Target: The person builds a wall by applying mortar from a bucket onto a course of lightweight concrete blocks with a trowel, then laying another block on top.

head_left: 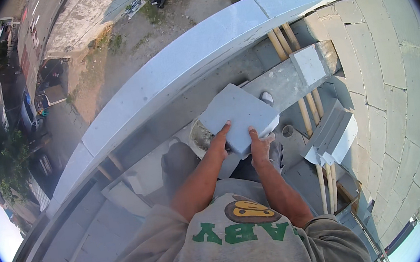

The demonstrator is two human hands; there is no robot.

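Observation:
A flat grey lightweight concrete block (239, 111) is held out in front of me, its broad face up. My left hand (217, 143) grips its near left edge, thumb on top and the other fingers mostly hidden. At the near right edge, my right hand (260, 146) holds the same block, its thumb also lying on top. Just left of the block, partly covered by it, stands a bucket (201, 136) with greyish mix inside. Below the block part of a shoe (267, 97) shows.
A low wall of pale blocks (180, 51) curves along the left, with ground far below. At right rises a block wall (379, 70). A plank (277, 84) bears another block (309, 65). Bamboo poles (305, 115) cross beneath. Several blocks (332, 135) are stacked at right near a small cup (287, 131).

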